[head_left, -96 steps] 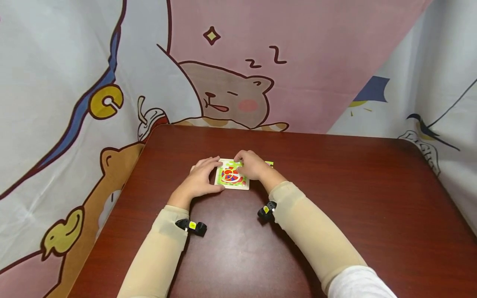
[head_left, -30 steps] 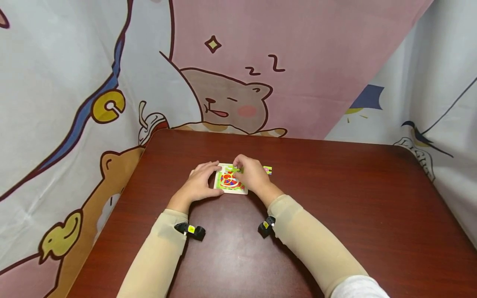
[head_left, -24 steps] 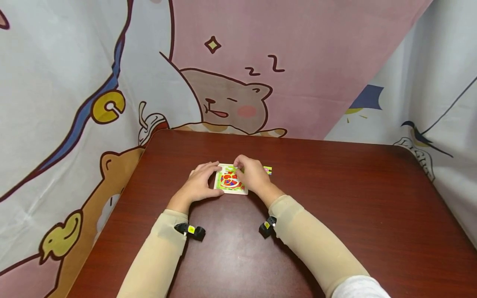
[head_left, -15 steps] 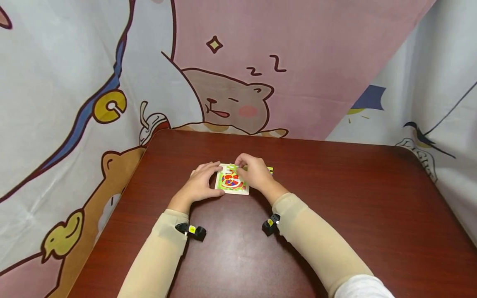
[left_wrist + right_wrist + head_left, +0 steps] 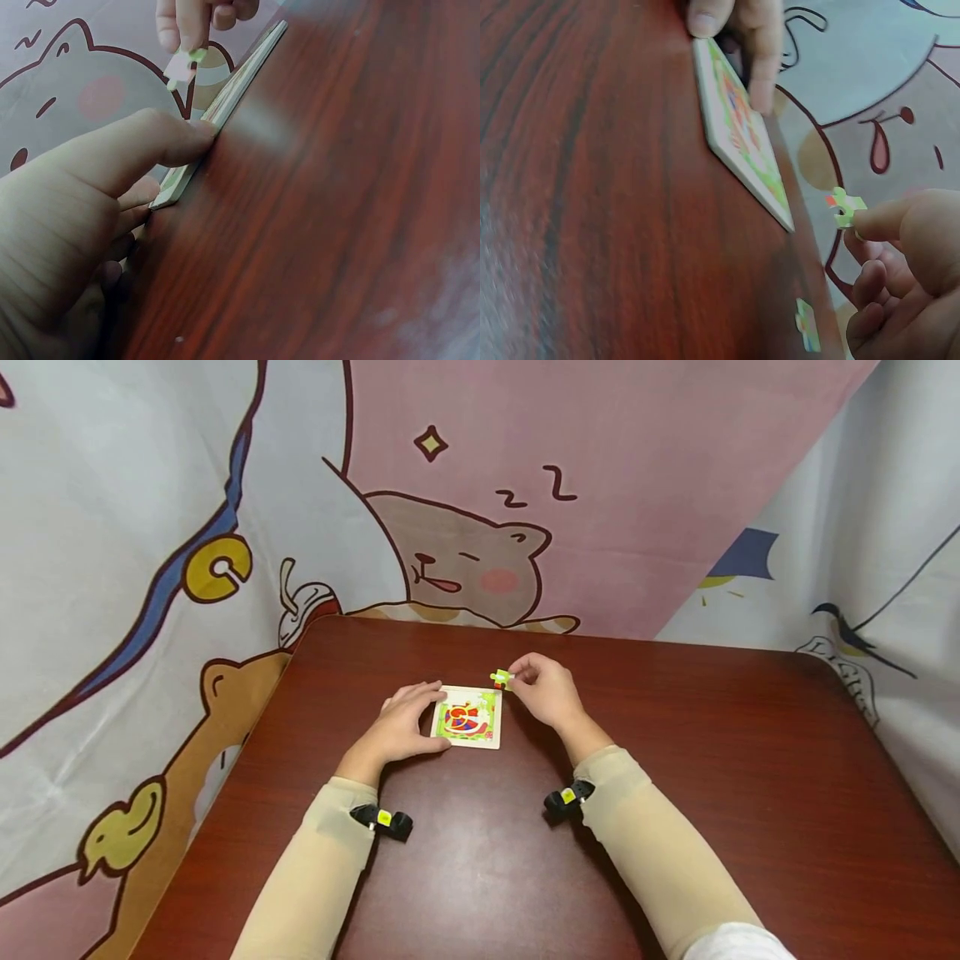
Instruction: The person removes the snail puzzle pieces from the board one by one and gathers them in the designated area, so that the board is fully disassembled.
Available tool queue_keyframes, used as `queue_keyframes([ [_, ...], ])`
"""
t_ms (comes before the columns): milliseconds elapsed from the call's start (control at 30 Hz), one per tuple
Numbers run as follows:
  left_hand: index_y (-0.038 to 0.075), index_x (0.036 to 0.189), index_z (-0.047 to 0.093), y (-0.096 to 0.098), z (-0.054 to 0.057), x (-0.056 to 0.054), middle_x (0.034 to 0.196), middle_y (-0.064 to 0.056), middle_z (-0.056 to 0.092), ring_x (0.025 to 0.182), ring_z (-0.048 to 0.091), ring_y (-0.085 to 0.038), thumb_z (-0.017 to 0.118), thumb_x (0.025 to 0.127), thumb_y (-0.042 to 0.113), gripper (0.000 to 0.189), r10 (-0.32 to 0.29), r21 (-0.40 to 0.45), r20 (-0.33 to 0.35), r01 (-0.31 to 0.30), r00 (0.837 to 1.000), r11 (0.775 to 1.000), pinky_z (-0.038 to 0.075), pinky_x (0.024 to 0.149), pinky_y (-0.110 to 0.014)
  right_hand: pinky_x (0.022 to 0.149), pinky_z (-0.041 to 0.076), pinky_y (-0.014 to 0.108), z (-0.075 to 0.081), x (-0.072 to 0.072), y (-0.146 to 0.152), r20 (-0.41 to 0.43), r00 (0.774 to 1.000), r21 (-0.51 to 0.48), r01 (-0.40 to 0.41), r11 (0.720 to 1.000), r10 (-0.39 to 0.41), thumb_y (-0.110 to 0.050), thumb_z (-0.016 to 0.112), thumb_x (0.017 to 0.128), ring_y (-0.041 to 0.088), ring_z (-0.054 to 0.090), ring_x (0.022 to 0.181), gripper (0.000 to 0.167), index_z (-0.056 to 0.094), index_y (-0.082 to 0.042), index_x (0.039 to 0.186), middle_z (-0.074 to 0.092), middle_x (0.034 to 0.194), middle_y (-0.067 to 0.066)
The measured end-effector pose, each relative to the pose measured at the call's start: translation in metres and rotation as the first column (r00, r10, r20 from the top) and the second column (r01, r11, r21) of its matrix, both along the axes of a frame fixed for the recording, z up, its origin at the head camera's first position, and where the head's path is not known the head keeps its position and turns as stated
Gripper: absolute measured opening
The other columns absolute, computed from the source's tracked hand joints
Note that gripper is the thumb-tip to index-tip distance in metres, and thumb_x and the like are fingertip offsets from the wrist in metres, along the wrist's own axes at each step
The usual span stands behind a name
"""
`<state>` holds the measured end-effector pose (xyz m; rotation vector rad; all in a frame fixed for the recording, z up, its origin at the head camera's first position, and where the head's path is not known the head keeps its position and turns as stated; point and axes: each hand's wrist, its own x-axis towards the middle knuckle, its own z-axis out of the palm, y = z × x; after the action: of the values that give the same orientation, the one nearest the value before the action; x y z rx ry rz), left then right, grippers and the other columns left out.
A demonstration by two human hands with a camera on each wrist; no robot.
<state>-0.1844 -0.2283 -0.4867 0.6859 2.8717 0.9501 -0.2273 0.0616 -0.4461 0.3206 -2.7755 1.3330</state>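
Observation:
A square jigsaw puzzle board (image 5: pixel 480 744) with a light frame and a red, blue and green picture lies on the table. My left hand (image 5: pixel 401 727) grips its left side, thumb at the near edge and fingers along the far edge. Just beyond the board's far right corner, my right hand (image 5: pixel 546 692) pinches a green jigsaw piece (image 5: pixel 500 678) between thumb and forefinger. That piece (image 5: pixel 846 207) shows a knob and a red corner in the right wrist view. Pale bare patches show in the picture's upper part.
Another loose jigsaw piece (image 5: pixel 807 325) lies on the table right of the board in the right wrist view; my right hand hides it in the head view. The brown wooden table (image 5: pixel 675 760) backs onto a cartoon-printed curtain (image 5: pixel 637 485).
My right hand has lifted off the board and moved right and away, carrying the green jigsaw piece. The board's upper part is uncovered. My left hand has stayed in place.

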Motion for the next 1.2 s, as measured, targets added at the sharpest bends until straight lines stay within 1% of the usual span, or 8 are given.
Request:
queue_keyframes([
  [133, 0.006, 0.153, 0.057, 0.0, 0.0, -0.001, 0.168, -0.011, 0.042, 0.155, 0.031, -0.037, 0.088, 0.077, 0.041, 0.088, -0.003, 0.003, 0.005, 0.003, 1.0, 1.0, 0.029, 0.114, -0.063, 0.07, 0.052, 0.035, 0.001, 0.001, 0.015, 0.021, 0.999, -0.045, 0.038, 0.998, -0.037, -0.012, 0.076, 0.096, 0.023, 0.069, 0.079, 0.011, 0.075, -0.01, 0.106, 0.075, 0.092, 0.006],
  [267, 0.007, 0.153, 0.057, 0.0, 0.001, 0.0, 0.168, -0.011, 0.042, 0.155, 0.031, -0.036, 0.088, 0.078, 0.041, 0.088, 0.002, -0.007, 0.009, -0.002, 1.0, 1.0, 0.03, 0.114, -0.063, 0.075, 0.052, 0.035, -0.003, 0.001, 0.033, 0.026, 0.996, -0.059, 0.087, 0.994, -0.085, -0.012, 0.077, 0.095, 0.025, 0.071, 0.085, 0.012, 0.077, -0.008, 0.106, 0.076, 0.093, 0.009],
  [367, 0.007, 0.153, 0.057, -0.001, 0.002, 0.002, 0.168, -0.011, 0.042, 0.155, 0.031, -0.036, 0.088, 0.078, 0.04, 0.088, 0.004, -0.01, 0.01, -0.004, 1.0, 1.0, 0.03, 0.113, -0.064, 0.079, 0.05, 0.037, -0.005, 0.001, 0.048, 0.025, 0.993, -0.046, 0.115, 0.992, -0.114, -0.013, 0.077, 0.095, 0.026, 0.067, 0.091, 0.013, 0.078, -0.007, 0.107, 0.076, 0.096, 0.01],
  [533, 0.007, 0.153, 0.057, 0.0, 0.003, 0.002, 0.168, -0.011, 0.042, 0.155, 0.031, -0.036, 0.089, 0.078, 0.04, 0.088, 0.003, -0.006, 0.009, -0.003, 1.0, 1.0, 0.03, 0.113, -0.064, 0.077, 0.049, 0.036, -0.008, 0.006, 0.075, 0.061, 0.99, -0.047, 0.13, 0.99, -0.127, -0.013, 0.075, 0.098, 0.026, 0.064, 0.091, 0.017, 0.078, -0.004, 0.111, 0.076, 0.101, 0.013],
  [700, 0.007, 0.153, 0.057, 0.001, 0.004, 0.002, 0.168, -0.011, 0.042, 0.156, 0.03, -0.035, 0.089, 0.078, 0.041, 0.088, 0.004, -0.003, 0.016, -0.004, 1.0, 1.0, 0.029, 0.114, -0.064, 0.078, 0.048, 0.035, -0.012, 0.013, 0.095, 0.111, 0.984, -0.007, 0.14, 0.99, -0.138, -0.013, 0.075, 0.099, 0.026, 0.064, 0.092, 0.018, 0.078, -0.003, 0.114, 0.076, 0.105, 0.015],
  [800, 0.007, 0.152, 0.058, 0.0, 0.004, 0.002, 0.167, -0.011, 0.043, 0.156, 0.031, -0.035, 0.089, 0.078, 0.041, 0.087, 0.008, 0.005, 0.013, -0.008, 1.0, 1.0, 0.029, 0.114, -0.065, 0.08, 0.049, 0.036, -0.016, 0.014, 0.1, 0.119, 0.984, 0.015, 0.133, 0.991, -0.133, -0.014, 0.075, 0.099, 0.026, 0.065, 0.093, 0.018, 0.079, -0.004, 0.114, 0.077, 0.106, 0.014],
  [967, 0.007, 0.151, 0.059, 0.0, 0.002, 0.003, 0.167, -0.011, 0.044, 0.155, 0.032, -0.035, 0.088, 0.078, 0.042, 0.086, 0.012, 0.001, 0.002, -0.012, 1.0, 1.0, 0.029, 0.113, -0.067, 0.085, 0.05, 0.039, -0.022, 0.012, 0.101, 0.098, 0.989, 0.044, 0.106, 0.993, -0.11, -0.014, 0.075, 0.099, 0.027, 0.069, 0.096, 0.017, 0.079, -0.006, 0.113, 0.078, 0.103, 0.012],
  [1200, 0.008, 0.152, 0.058, 0.003, 0.003, 0.001, 0.167, -0.01, 0.043, 0.156, 0.031, -0.034, 0.088, 0.077, 0.042, 0.087, 0.007, -0.007, 0.009, -0.007, 1.0, 1.0, 0.029, 0.114, -0.065, 0.091, 0.049, 0.046, -0.025, 0.012, 0.104, 0.087, 0.99, 0.085, 0.099, 0.991, -0.106, -0.013, 0.072, 0.099, 0.03, 0.068, 0.098, 0.017, 0.078, -0.005, 0.112, 0.075, 0.102, 0.012],
])
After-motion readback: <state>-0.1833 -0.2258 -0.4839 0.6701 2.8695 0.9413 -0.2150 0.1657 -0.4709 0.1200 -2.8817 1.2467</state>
